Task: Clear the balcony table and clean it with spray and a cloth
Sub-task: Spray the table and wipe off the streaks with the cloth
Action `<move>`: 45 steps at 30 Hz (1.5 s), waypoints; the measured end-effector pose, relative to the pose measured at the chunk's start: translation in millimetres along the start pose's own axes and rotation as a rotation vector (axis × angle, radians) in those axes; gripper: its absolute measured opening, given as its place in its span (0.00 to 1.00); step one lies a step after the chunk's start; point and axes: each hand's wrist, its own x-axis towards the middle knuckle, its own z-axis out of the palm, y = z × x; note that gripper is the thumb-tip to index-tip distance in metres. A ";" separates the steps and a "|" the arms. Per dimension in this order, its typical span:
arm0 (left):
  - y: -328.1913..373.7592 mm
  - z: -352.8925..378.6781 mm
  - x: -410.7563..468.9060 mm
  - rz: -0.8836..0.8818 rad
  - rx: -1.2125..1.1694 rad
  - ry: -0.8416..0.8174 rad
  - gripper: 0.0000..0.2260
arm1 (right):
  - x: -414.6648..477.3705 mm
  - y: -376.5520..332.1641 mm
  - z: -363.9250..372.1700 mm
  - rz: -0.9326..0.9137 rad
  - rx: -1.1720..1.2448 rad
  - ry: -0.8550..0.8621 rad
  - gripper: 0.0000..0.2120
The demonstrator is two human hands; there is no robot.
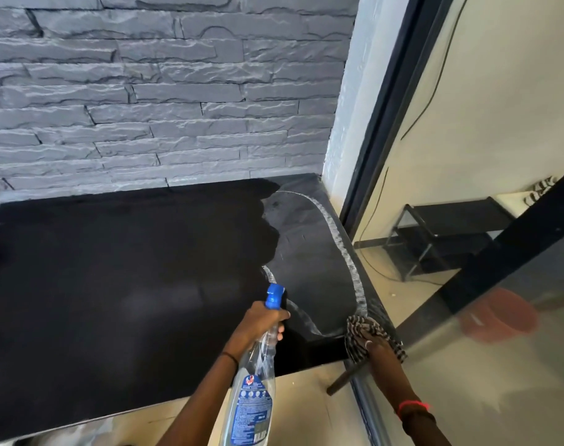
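Table [113, 284] top dark, nothing standing on it. L hand [261, 320]: fingers wrapped round neck of spray bottle [255, 397], nozzle aimed at R end. Foam streak [348, 262] arcs along R edge. R hand [375, 344] presses cloth [359, 331] on near R corner; finger curl can't tell. Risk: foam sits at the edge, so a hard wipe may push it onto floor or glass door [467, 156]; cloth may slip off corner.

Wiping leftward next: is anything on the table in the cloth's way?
Nothing visible lies on the table. Only the spray bottle, gripped in the left hand, hangs over its near edge left of the cloth.
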 end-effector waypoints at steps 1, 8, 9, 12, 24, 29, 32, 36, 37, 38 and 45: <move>0.4 4.3 1.4 0.001 0.012 -0.001 0.06 | 8.1 12.4 5.8 0.026 -0.077 -0.033 0.27; -0.7 31.2 7.5 -0.002 0.053 -0.022 0.05 | 28.8 32.5 29.0 0.068 -0.144 -0.115 0.21; -0.6 34.6 8.2 -0.002 0.056 -0.021 0.05 | 28.6 26.9 27.3 0.071 -0.118 -0.113 0.21; 1.7 44.2 10.8 0.007 0.073 0.004 0.04 | 28.0 23.6 27.0 0.109 -0.142 -0.094 0.20; 29.4 86.8 9.1 0.131 0.161 -0.061 0.07 | 23.8 24.8 30.9 0.040 -0.244 -0.003 0.20; 23.3 126.9 -8.3 0.165 0.280 -0.163 0.05 | 22.2 20.8 32.2 0.008 -0.302 0.029 0.20; 10.0 126.6 -12.5 0.149 0.222 -0.132 0.05 | 18.5 18.9 29.7 -0.024 -0.322 0.029 0.19; -13.3 92.9 -13.8 0.055 0.156 -0.075 0.06 | 16.7 15.3 25.2 -0.027 -0.386 -0.018 0.19; -18.3 81.7 -16.0 0.037 0.153 -0.060 0.06 | 17.6 16.6 24.2 -0.024 -0.396 -0.023 0.18; -23.5 69.5 -17.7 0.017 0.148 -0.040 0.05 | 18.4 16.9 23.2 -0.019 -0.402 -0.028 0.17; -36.5 5.3 -34.6 -0.009 0.048 0.122 0.05 | 48.5 -13.9 19.9 -0.030 -0.330 0.077 0.13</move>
